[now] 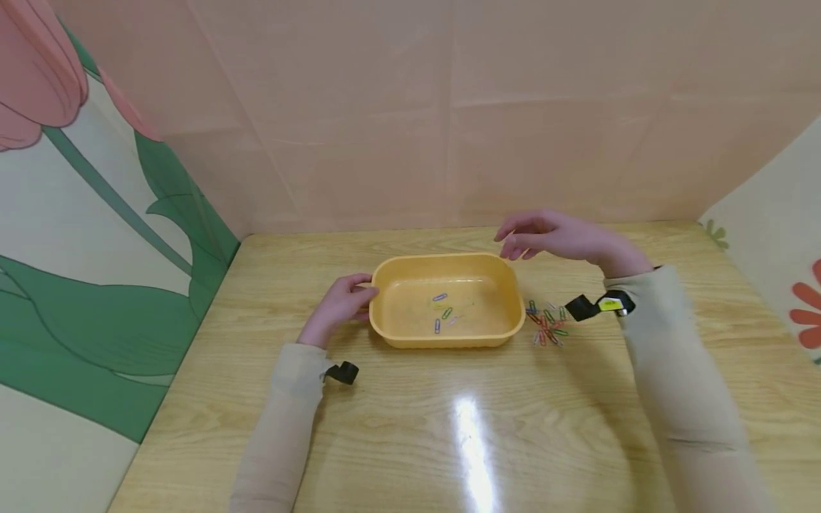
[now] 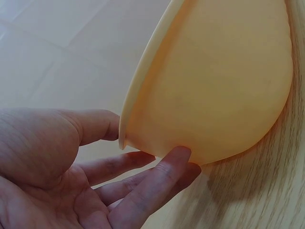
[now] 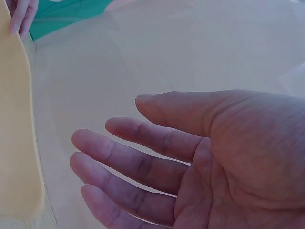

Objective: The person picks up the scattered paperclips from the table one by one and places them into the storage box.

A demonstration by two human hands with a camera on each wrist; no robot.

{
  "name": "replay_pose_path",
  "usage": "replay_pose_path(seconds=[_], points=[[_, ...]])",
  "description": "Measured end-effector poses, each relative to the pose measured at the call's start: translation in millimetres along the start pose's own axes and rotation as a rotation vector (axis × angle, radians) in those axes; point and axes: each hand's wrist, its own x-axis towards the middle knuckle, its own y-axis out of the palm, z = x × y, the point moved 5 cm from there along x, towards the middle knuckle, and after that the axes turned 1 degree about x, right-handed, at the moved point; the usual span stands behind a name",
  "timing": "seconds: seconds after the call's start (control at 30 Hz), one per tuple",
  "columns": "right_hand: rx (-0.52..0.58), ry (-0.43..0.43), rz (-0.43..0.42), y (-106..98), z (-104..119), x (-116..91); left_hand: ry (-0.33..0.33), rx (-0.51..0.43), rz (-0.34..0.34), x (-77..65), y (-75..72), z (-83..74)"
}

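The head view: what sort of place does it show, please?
Probably a small indoor corner arranged for tabletop work: a wood-grain table meets a plain pinkish backdrop, with a flower-patterned left panel and a flower-patterned right panel enclosing it.

Both wrist views cut off the yellow tray (image 2: 214,86).
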Motion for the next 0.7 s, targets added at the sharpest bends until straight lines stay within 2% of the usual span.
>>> replay_pose_path(seconds=[0.37, 0.7], points=[[-0.006, 0.041, -0.008, -16, -33, -31, 0.014, -0.005, -0.012, 1.4, 0.0, 1.2], [-0.04, 0.142, -0.001, -17, -69, -41, 0.001, -0.019, -0.028, 0.6, -1.3, 0.6]])
